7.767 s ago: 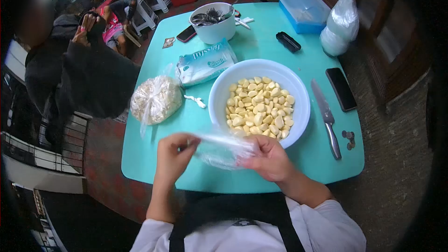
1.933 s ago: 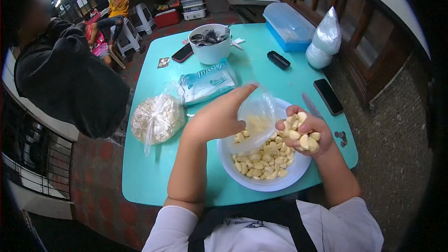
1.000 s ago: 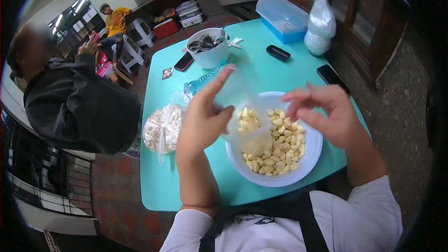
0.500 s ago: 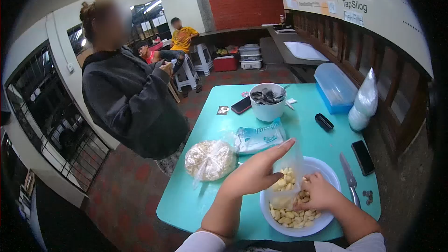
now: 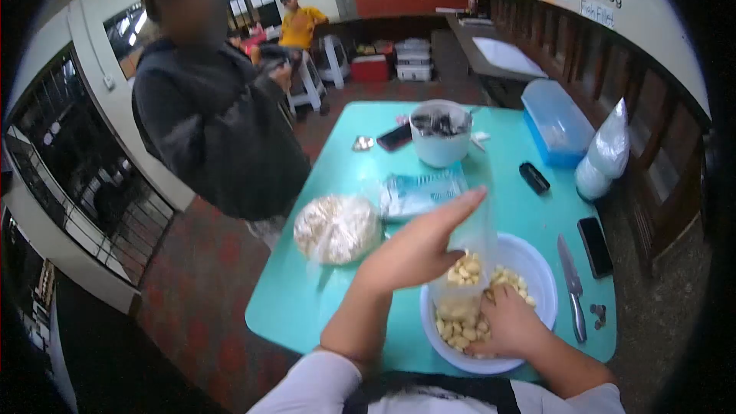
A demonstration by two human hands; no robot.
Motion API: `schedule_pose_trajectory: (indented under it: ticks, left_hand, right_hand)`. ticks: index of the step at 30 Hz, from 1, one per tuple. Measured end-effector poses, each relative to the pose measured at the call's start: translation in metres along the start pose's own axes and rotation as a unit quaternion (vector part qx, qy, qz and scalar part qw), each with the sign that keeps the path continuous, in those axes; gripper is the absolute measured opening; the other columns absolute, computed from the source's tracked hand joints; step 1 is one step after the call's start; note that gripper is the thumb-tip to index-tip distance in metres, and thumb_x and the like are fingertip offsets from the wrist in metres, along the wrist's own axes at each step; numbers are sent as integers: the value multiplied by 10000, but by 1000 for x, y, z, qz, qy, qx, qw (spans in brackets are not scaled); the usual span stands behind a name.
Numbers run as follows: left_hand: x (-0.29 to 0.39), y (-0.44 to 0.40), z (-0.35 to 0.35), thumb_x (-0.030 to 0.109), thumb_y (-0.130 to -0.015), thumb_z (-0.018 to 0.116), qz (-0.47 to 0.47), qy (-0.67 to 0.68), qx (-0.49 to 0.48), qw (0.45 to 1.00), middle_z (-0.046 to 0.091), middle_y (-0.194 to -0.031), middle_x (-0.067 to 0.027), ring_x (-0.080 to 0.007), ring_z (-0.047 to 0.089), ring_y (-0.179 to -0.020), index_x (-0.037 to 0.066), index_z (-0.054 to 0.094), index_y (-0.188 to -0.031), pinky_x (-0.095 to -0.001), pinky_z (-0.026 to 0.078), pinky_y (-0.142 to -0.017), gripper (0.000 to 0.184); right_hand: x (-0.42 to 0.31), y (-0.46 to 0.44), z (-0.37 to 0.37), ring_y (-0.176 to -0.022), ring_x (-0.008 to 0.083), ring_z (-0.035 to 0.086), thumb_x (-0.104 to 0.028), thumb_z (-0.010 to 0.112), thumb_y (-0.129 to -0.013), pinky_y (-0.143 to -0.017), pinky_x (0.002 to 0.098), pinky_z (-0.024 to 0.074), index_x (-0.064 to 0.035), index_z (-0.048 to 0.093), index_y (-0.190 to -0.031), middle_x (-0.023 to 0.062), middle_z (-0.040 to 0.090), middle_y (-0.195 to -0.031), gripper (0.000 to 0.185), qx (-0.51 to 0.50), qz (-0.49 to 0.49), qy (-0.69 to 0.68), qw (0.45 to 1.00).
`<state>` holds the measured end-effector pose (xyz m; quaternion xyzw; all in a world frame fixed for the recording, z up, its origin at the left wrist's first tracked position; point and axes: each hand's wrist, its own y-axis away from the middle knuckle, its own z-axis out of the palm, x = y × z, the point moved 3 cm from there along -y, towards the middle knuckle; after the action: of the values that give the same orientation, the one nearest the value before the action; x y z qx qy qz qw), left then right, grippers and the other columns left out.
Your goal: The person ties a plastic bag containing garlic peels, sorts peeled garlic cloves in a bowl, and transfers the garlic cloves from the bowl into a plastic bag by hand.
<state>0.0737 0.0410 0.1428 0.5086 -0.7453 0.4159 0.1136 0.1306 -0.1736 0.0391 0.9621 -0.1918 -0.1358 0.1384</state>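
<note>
My left hand [image 5: 418, 251] holds a clear plastic bag [image 5: 477, 222] upright over the bowl, fingers stretched along its upper edge and thumb at its side. Peeled garlic cloves [image 5: 464, 270] fill the lower part of this bag. Below it, a pale white-blue bowl [image 5: 546, 291] holds more loose cloves. My right hand [image 5: 517, 326] is down in the bowl, fingers curled in among the cloves beside the bag; its fingertips are partly hidden.
A tied bag of pale pieces [image 5: 337, 230] and a blue-white packet [image 5: 422, 193] lie left of the bowl. Beyond stands a white tub [image 5: 441, 146]. To the right are a knife [image 5: 572, 284], phone [image 5: 595, 247] and blue container [image 5: 560, 123]. A person in a dark hoodie [image 5: 215, 130] stands left.
The head view has tilted down a little. My right hand has moved deeper and lower into the cloves, with its thumb spread toward the near side. My left hand still holds the bag.
</note>
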Motion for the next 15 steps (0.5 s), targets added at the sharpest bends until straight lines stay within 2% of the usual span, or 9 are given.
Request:
schedule_pose_trajectory:
  ticks: [1, 4, 5, 7, 8, 11, 13, 15]
  left_hand:
    - [-2, 3, 6, -97, -731, 694, 2, 0, 4, 1000, 378, -1536, -198, -306, 523, -1279, 69, 282, -1539, -322, 505, -851, 922]
    - [4, 0, 4, -87, -728, 696, -54, 8, -26, 998, 383, -1530, -205, -318, 510, -1298, 64, 277, -1539, -343, 490, -918, 925]
    - [3, 2, 5, -74, -734, 700, -26, -9, -22, 999, 392, -1517, -222, -341, 503, -1305, 59, 265, -1541, -365, 467, -969, 926]
    - [8, -1, 2, -69, -735, 703, -53, 7, -45, 998, 395, -1509, -234, -361, 483, -1319, 51, 256, -1541, -377, 439, -1017, 930]
    - [10, 0, 3, -66, -735, 705, -72, 18, -58, 996, 396, -1505, -240, -371, 474, -1327, 46, 251, -1541, -384, 425, -1041, 931]
    - [7, 3, 6, -57, -733, 714, -19, -9, -30, 999, 393, -1501, -249, -387, 452, -1339, 36, 251, -1537, -391, 405, -1070, 933]
    - [11, 4, 3, -52, -732, 720, -25, 0, -38, 999, 389, -1503, -251, -386, 436, -1352, 29, 252, -1534, -393, 384, -1095, 932]
    - [11, 3, 0, -46, -732, 725, -25, 8, -38, 999, 383, -1505, -252, -388, 421, -1363, 24, 256, -1530, -393, 369, -1112, 929]
  right_hand:
    - [-2, 3, 4, -1297, 494, 397, -604, 795, -627, -1080, 524, 374, -19, 563, -1307, 325, 396, -1378, 926, 14, -6, -11, 1000]
    - [3, 3, 2, -1257, 463, 431, -574, 813, -613, -1049, 528, 398, -40, 601, -1259, 298, 433, -1334, 864, 72, -20, -12, 997]
    - [2, 5, 5, -1250, 457, 434, -569, 816, -611, -1039, 524, 407, -38, 608, -1246, 289, 445, -1322, 854, 86, -31, -4, 996]
    - [2, 4, 11, -1215, 435, 450, -583, 813, -611, -997, 513, 440, -38, 620, -1220, 257, 471, -1290, 840, 111, -43, 5, 993]
    - [0, 4, 10, -1207, 432, 456, -591, 809, -613, -987, 511, 446, -38, 619, -1223, 251, 480, -1279, 844, 107, -42, 10, 993]
    - [-3, 5, 3, -1183, 416, 476, -603, 799, -625, -965, 500, 460, -40, 618, -1226, 236, 510, -1239, 843, 83, -27, 24, 996]
    - [-6, 3, -2, -1166, 399, 493, -598, 793, -638, -960, 485, 462, -42, 621, -1222, 229, 532, -1202, 824, 60, -3, 34, 998]
    - [-4, 4, -2, -1138, 384, 507, -570, 801, -650, -954, 477, 460, -41, 619, -1226, 224, 546, -1163, 803, 76, -3, 10, 997]
